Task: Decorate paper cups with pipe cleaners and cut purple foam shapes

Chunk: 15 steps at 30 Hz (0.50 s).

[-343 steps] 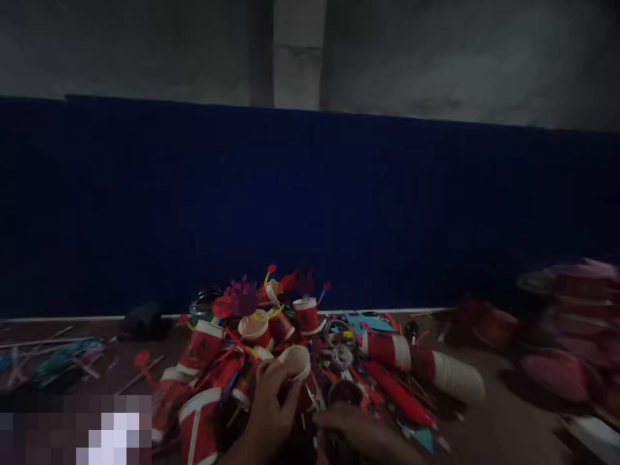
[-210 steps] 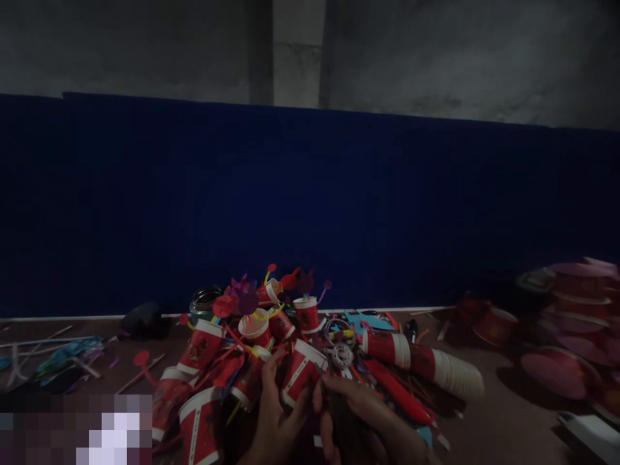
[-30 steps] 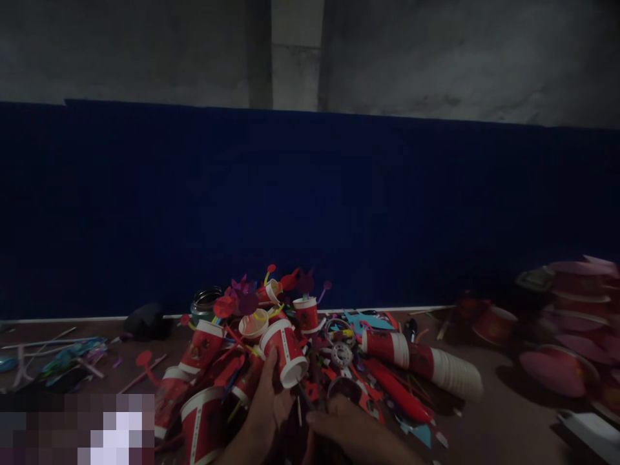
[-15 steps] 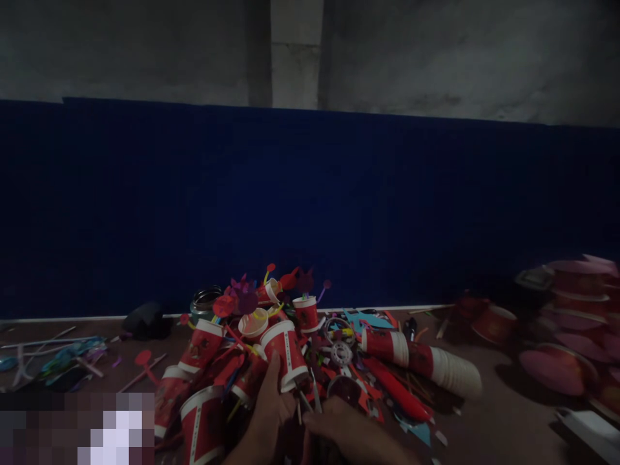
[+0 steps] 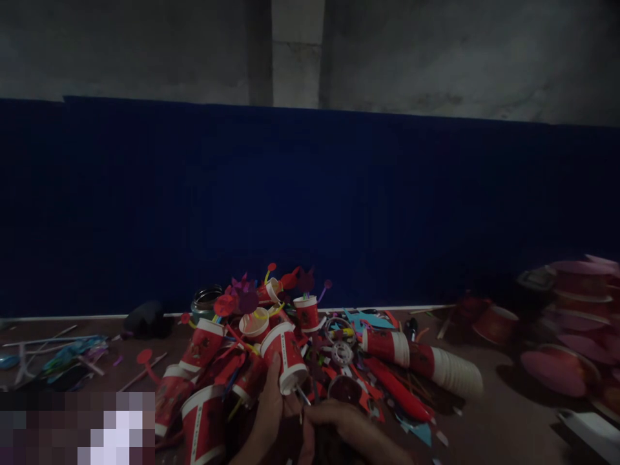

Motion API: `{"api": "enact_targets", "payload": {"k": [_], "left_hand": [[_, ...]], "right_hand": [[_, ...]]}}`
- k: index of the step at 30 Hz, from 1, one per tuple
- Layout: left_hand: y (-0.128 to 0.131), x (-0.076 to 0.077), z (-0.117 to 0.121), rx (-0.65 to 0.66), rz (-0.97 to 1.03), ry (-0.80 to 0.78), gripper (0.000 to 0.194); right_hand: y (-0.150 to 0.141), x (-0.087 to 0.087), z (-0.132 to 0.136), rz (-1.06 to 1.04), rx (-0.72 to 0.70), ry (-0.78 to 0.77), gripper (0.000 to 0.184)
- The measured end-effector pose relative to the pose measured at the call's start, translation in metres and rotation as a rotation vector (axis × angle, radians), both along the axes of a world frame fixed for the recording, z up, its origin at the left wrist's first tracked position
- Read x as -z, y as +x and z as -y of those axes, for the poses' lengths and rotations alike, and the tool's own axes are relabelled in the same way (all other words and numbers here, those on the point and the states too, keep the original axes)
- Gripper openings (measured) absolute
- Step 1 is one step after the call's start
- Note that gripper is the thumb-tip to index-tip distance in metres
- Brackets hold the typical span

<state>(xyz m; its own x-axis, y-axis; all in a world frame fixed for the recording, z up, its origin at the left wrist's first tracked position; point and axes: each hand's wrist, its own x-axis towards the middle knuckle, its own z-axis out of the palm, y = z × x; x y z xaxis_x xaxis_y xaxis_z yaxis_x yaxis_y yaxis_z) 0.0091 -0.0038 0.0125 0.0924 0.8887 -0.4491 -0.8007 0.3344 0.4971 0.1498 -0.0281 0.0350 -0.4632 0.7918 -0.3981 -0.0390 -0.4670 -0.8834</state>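
Observation:
My left hand (image 5: 268,413) is closed around a red paper cup (image 5: 283,352) with white bands, its thumb lying along the side. The cup is tilted, one white end turned down to the right. My right hand (image 5: 339,420) is closed on what looks like a pair of scissors (image 5: 302,395); the thin metal blades point up at the cup's lower end, and the handles are hidden in the fingers. Left of my left hand stands another red cup (image 5: 206,423). Behind lie several more red cups, some with paper shapes on strips, such as the upright one (image 5: 306,314).
Stacked cups (image 5: 445,368) lie on their side to the right, near a red tube-like thing (image 5: 400,391) and a tape roll (image 5: 341,353). A dark jar (image 5: 207,302) stands before the blue wall panel (image 5: 310,206). Pink and red pieces (image 5: 581,310) pile up far right.
Over the last second the scissors' blades have gone from apart to close together at the cup's lower end, and the cup has turned slightly. Earlier the cup was held upright, its mouth facing up.

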Motion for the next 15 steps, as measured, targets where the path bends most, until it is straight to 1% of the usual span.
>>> {"api": "enact_targets", "payload": {"k": [2, 3, 5, 7, 10, 12, 14, 15], "left_hand": [[-0.001, 0.006, 0.002, -0.053, -0.072, 0.012, 0.039], [0.001, 0.007, 0.004, -0.053, -0.087, 0.005, 0.039], [0.008, 0.006, 0.005, 0.002, -0.106, -0.031, 0.040], [0.014, 0.003, 0.006, 0.014, -0.142, -0.048, 0.038], [0.017, 0.001, 0.007, -0.008, -0.179, -0.047, 0.034], [0.016, 0.001, 0.008, 0.030, -0.163, -0.043, 0.032], [0.015, -0.002, 0.010, 0.095, -0.148, -0.039, 0.036], [0.015, -0.005, 0.011, 0.120, -0.148, -0.035, 0.039]], "right_hand": [[-0.001, 0.000, 0.000, -0.023, 0.047, 0.000, 0.026], [-0.002, -0.001, 0.000, -0.037, 0.043, 0.016, 0.027], [-0.002, -0.007, 0.002, -0.068, -0.020, 0.082, 0.032], [-0.002, -0.014, 0.004, -0.092, -0.082, 0.153, 0.037], [-0.001, -0.022, 0.007, -0.074, -0.083, 0.172, 0.036], [-0.001, -0.025, 0.007, -0.061, -0.091, 0.150, 0.034], [-0.003, -0.027, 0.008, -0.057, -0.097, 0.146, 0.034], [-0.003, -0.028, 0.008, -0.023, -0.101, 0.148, 0.036]]}}
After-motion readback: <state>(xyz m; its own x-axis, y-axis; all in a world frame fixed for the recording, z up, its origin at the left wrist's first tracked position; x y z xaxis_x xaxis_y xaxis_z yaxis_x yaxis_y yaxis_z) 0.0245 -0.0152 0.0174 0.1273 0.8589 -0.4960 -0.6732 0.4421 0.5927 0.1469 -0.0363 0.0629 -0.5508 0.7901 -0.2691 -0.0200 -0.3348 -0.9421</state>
